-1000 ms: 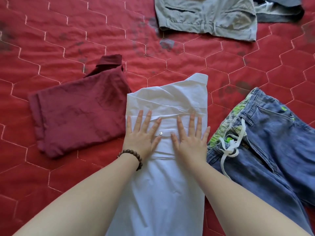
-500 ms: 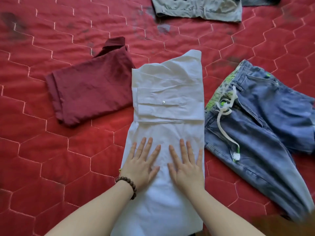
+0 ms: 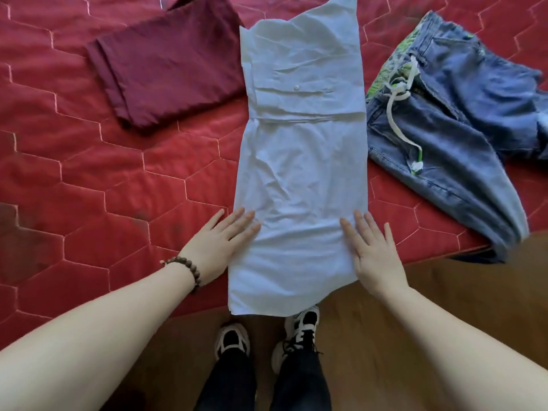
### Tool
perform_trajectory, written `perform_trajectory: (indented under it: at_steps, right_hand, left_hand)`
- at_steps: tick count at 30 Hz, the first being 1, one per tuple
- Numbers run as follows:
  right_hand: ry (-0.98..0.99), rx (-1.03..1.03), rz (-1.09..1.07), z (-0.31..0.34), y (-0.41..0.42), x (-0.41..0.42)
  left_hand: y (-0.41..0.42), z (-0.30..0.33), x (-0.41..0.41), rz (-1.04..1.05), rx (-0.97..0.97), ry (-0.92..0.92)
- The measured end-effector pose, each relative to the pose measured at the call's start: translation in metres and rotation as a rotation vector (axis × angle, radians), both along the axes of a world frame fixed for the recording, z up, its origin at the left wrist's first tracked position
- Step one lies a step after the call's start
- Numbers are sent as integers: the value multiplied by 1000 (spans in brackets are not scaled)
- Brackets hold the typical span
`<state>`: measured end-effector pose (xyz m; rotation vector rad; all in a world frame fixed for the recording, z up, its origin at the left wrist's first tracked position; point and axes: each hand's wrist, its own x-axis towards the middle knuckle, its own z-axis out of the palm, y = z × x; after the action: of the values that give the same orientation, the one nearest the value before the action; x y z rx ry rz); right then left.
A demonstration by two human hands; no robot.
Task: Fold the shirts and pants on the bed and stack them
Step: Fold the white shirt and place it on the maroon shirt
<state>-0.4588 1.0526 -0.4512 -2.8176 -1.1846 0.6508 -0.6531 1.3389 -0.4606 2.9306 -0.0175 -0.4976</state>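
A white shirt (image 3: 299, 161) lies folded into a long narrow strip on the red quilted bed (image 3: 89, 173), its hem hanging over the near edge. My left hand (image 3: 222, 244), with a bead bracelet on the wrist, rests flat at the strip's left edge near the hem. My right hand (image 3: 373, 250) lies flat on the strip's right edge. A folded maroon shirt (image 3: 169, 63) sits to the left of the white one. Blue jeans (image 3: 450, 126) with a white drawstring lie unfolded on the right, one leg hanging off the bed.
The bed's near edge runs just below my hands, and the wooden floor (image 3: 444, 292) lies beyond it. My two feet in black-and-white sneakers (image 3: 267, 333) stand on the floor under the shirt's hem.
Both hands slid down the white shirt toward me and spread apart to its two side edges. The view tilted down, so the grey trousers at the top left the frame.
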Motion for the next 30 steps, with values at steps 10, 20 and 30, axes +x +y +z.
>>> perform_trajectory:
  at_steps: [10, 20, 30]
  right_hand:
    - [-66, 105, 359, 17, -20, 10]
    - [664, 132, 164, 67, 4, 21]
    - [971, 358, -1103, 39, 70, 100]
  left_hand:
    - [2, 20, 0, -251, 19, -86]
    - [-4, 58, 17, 291, -606, 260]
    - [32, 43, 122, 1290, -1018, 119]
